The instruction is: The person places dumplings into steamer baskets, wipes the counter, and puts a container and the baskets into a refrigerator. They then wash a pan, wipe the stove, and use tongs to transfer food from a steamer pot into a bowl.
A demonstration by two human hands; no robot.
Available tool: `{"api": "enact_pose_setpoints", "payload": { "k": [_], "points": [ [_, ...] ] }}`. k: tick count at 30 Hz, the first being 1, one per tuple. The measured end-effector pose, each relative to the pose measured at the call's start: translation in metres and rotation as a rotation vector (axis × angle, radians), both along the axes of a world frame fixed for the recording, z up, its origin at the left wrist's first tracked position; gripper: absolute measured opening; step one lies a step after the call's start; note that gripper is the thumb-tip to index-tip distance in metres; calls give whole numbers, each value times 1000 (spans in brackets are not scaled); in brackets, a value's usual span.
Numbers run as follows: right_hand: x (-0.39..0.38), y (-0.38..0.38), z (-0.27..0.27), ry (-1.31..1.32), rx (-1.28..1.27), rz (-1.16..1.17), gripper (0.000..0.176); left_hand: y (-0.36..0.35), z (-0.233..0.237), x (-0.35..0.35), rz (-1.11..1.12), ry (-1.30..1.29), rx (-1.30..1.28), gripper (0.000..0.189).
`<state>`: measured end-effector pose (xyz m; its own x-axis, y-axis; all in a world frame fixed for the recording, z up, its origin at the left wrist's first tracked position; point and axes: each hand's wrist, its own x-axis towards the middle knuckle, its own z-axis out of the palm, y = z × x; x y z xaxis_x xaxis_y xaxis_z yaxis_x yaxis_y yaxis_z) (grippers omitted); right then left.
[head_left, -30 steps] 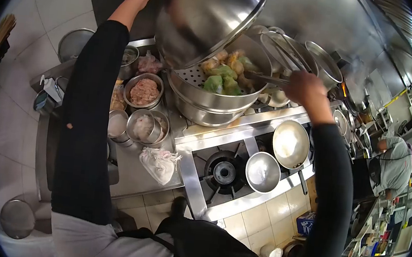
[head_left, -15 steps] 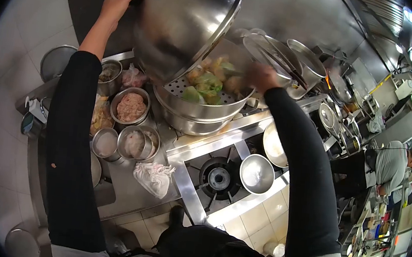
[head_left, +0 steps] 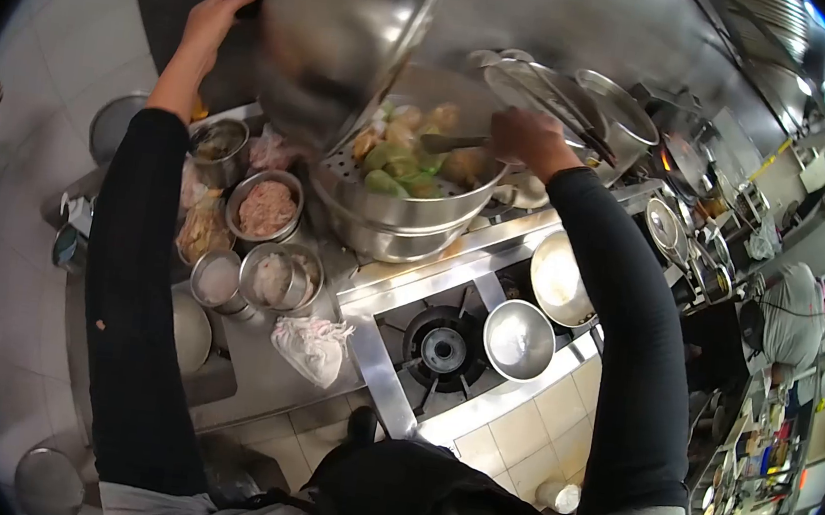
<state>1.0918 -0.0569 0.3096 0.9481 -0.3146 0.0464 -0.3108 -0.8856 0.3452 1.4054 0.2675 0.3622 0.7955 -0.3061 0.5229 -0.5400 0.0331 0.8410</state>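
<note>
My left hand (head_left: 219,16) grips the dark knob of a large domed steel lid (head_left: 340,39), tilted up over the left of a steamer pot (head_left: 391,220). On the pot's perforated tray lie green and yellow-orange vegetable pieces (head_left: 397,163). Over them, my right hand (head_left: 530,139) is closed round a dark utensil with a flat, rounded end (head_left: 453,143); that end is right at the vegetables. Left of the pot stands a steel bowl of pale pink minced meat (head_left: 267,209).
A burner (head_left: 443,349) is in front of the pot, with a steel bowl (head_left: 519,339) beside it. A white cloth (head_left: 310,349) lies at the counter edge near smaller containers. Large pans (head_left: 617,106) stand behind my right hand. At far right another person (head_left: 793,316) stands among counters.
My left hand and the lid have shifted left, uncovering more of the pot. My right hand has moved slightly, and the utensil now shows clearly over the vegetables.
</note>
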Motion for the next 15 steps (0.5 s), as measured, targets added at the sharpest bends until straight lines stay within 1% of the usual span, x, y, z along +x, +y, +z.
{"api": "enact_pose_setpoints", "payload": {
  "k": [2,3,4,5,6,7,8,9,10,11,13,14,15],
  "points": [
    [10,-53,-55,-297,-421,347,22,5,1,-17,5,0,-4,41],
    [-8,-42,-57,-596,-639,568,20,9,-8,4,-105,-49,-27,41],
    [-6,-26,-62,-536,-352,526,21,8,-2,-10,-90,110,-37,42],
    [-4,-11,-67,-505,-75,461,24,9,-6,10,-111,149,-31,41],
    [-19,-2,-76,-592,-332,576,24,9,-11,15,-144,101,-29,42],
    [7,-12,-116,-424,-298,416,25,13,-33,77,-24,-153,101,43],
    [-6,4,-74,-186,-89,261,22,6,-40,94,-17,-69,67,45],
    [-11,11,-47,-78,-4,166,22,4,-45,90,127,-192,55,47],
    [-26,20,-24,-110,-47,141,22,3,-37,64,163,-179,55,48],
    [-22,23,-15,-108,-47,143,22,4,-30,38,199,-166,68,49],
    [-18,19,-2,-156,102,-46,21,0,-30,70,177,-142,59,49],
    [-17,19,-11,-232,67,-43,20,-2,-40,93,163,-120,59,50],
    [-15,6,-35,-291,-78,77,21,-4,-44,113,20,-109,7,49]
  ]
}}
